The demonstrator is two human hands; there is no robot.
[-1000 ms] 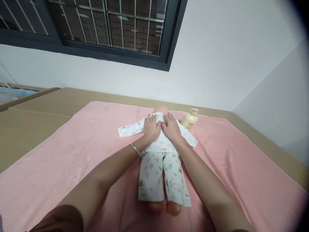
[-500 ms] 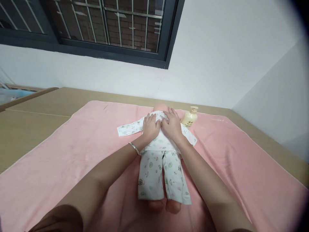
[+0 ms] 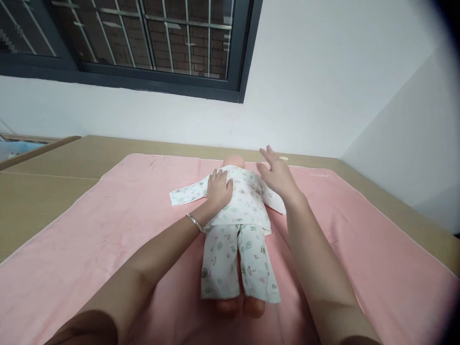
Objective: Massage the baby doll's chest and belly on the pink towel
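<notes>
A baby doll (image 3: pixel 234 161) lies on a pink blanket (image 3: pixel 143 211), its head away from me and its feet toward me. It wears a white patterned top (image 3: pixel 247 196) and matching trousers (image 3: pixel 221 261), with both sleeves spread out sideways. Flat on the left side of the top rests my left hand (image 3: pixel 220 189), fingers stretched out. My right hand (image 3: pixel 279 175) is raised over the doll's right sleeve, fingers apart and holding nothing. Behind that hand a pump bottle (image 3: pixel 284 158) is almost wholly hidden; only a bit of its pale top shows.
The blanket covers a wooden surface (image 3: pixel 53 191) that ends at a white wall (image 3: pixel 294 96). Above is a dark-framed window (image 3: pixel 237 86) with metal bars. Light blue material (image 3: pixel 21 148) shows at the far left beyond a wooden edge.
My right hand has lifted off the doll's chest and moved right, in front of the pump bottle. My left hand stays on the top. The view has shifted slightly.
</notes>
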